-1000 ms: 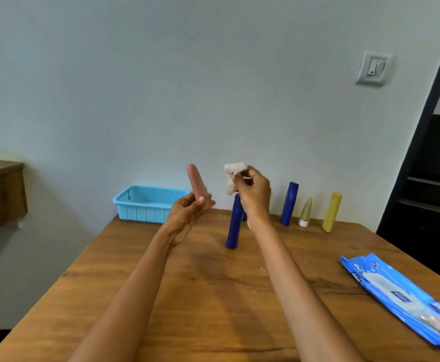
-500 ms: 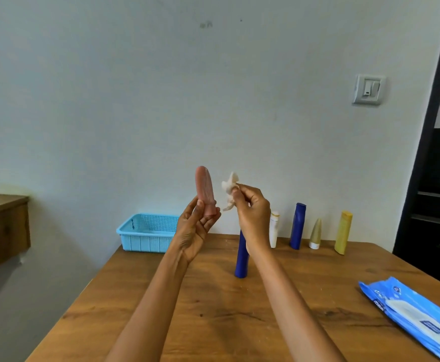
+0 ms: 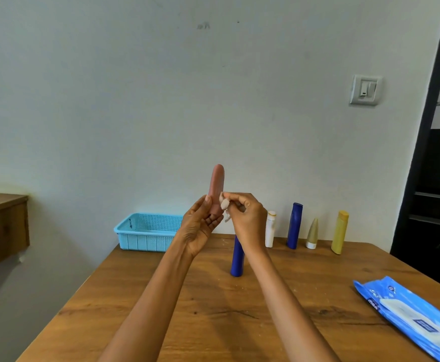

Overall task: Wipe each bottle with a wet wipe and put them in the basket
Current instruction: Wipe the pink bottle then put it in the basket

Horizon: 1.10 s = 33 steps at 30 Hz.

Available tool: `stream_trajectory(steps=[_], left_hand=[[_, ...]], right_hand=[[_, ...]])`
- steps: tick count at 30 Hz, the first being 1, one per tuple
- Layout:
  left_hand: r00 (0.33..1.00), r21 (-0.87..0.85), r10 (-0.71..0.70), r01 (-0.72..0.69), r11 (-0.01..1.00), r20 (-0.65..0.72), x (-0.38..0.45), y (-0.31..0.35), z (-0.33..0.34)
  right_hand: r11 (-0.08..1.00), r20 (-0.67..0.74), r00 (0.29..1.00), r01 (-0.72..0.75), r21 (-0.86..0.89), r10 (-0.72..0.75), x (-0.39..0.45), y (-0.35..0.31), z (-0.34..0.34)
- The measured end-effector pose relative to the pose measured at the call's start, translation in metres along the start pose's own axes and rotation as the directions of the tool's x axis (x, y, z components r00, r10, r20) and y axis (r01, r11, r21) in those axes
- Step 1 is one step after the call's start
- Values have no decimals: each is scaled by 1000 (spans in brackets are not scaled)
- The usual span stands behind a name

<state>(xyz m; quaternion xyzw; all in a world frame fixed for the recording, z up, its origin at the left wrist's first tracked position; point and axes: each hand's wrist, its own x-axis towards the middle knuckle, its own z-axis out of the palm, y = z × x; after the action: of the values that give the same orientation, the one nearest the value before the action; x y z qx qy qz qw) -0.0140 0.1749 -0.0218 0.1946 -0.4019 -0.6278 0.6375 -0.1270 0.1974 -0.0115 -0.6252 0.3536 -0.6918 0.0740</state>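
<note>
My left hand (image 3: 200, 226) grips a pink bottle (image 3: 216, 184) by its lower end and holds it upright above the table. My right hand (image 3: 245, 219) pinches a crumpled white wet wipe (image 3: 224, 206) against the bottle's lower right side. A blue bottle (image 3: 237, 259) stands on the table just below my right wrist, partly hidden by it. Along the back edge stand a white bottle (image 3: 270, 228), a second blue bottle (image 3: 294, 226), a small beige bottle (image 3: 312, 233) and a yellow bottle (image 3: 340, 232). The light blue basket (image 3: 145, 231) sits at the table's back left corner.
A blue pack of wet wipes (image 3: 409, 314) lies at the right edge of the wooden table (image 3: 213, 322). A wooden shelf (image 3: 2, 223) juts out on the left. A dark doorway (image 3: 438, 205) is on the right.
My right hand brought the wipe down from beside the bottle's top to its lower part. The bottle now stands more upright. The view tilted up slightly.
</note>
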Motion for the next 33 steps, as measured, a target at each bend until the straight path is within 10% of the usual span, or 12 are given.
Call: stream_trajectory(steps=[6, 12, 33], left_hand=[[1000, 12, 13, -12, 1000, -15, -5, 8, 2], [999, 6, -11, 11, 1000, -46, -7, 6, 2], [996, 119, -81, 84, 989, -24, -7, 8, 8]], right_hand=[[997, 166, 985, -39, -70, 50, 6, -4, -9], [1000, -66, 998, -12, -15, 12, 14, -11, -7], [981, 89, 994, 84, -177, -69, 11, -4, -4]])
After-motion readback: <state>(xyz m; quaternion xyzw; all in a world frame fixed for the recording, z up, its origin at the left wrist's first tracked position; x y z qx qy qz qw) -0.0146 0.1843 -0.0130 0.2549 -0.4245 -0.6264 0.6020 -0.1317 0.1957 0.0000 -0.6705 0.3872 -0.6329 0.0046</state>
